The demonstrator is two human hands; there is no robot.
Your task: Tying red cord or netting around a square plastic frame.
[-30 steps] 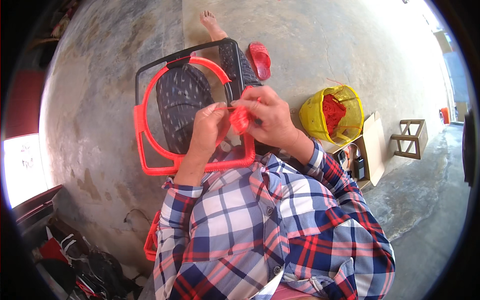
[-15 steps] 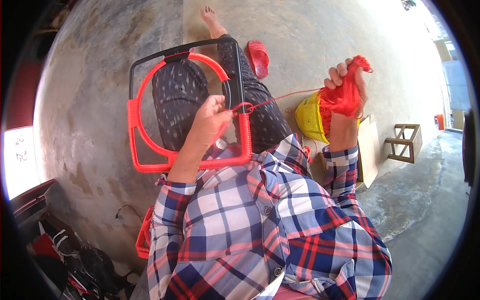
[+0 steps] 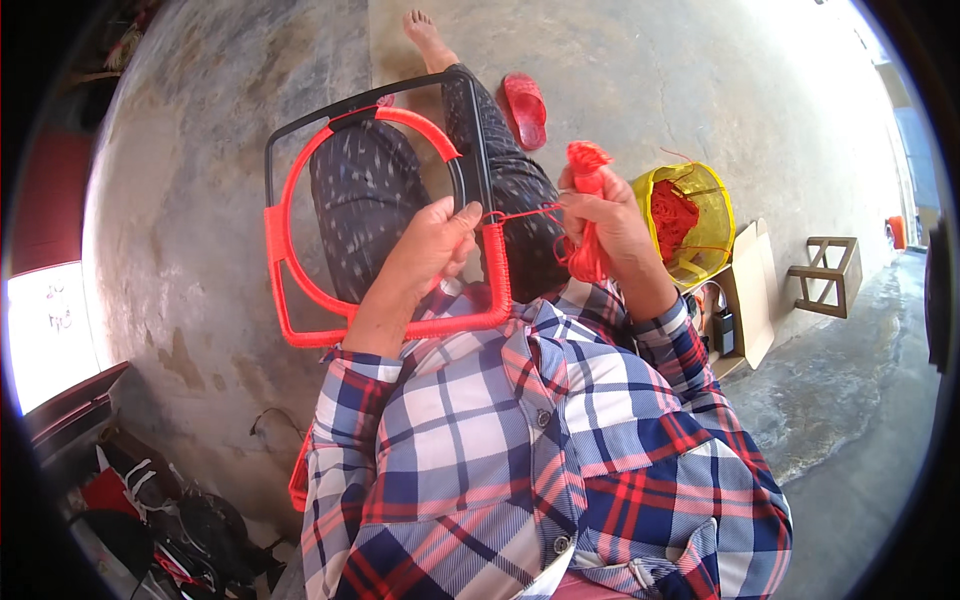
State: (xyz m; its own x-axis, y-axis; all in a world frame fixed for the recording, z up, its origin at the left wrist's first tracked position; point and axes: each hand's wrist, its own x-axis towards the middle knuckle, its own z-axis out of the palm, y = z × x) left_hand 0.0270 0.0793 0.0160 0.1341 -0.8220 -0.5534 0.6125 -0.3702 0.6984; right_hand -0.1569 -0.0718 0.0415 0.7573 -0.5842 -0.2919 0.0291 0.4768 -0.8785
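Observation:
A rounded-square black frame (image 3: 481, 130) with a ring inside it lies across my lap. Red cord wraps its lower bar (image 3: 460, 325), lower sides and most of the ring; the upper part is bare black. My left hand (image 3: 435, 245) is closed at the frame's right bar, its thumb beside the end of the wrapping. My right hand (image 3: 612, 222) grips a bundle of red cord (image 3: 587, 258), whose tufted top sticks up above the fingers. A short strand (image 3: 527, 213) runs from the bar to my right hand.
On the right stands a yellow bucket (image 3: 715, 205) with red cord inside, next to an opened cardboard box (image 3: 752, 290). A small wooden stool (image 3: 830, 278) is farther right. One red slipper (image 3: 524, 110) lies ahead near my bare foot. Dark clutter (image 3: 190, 530) fills the lower left.
My right hand has come from above the bucket leftward to near the frame with the cord bundle, and the strand is shorter. The bucket's inside now shows. My left hand stays at the bar.

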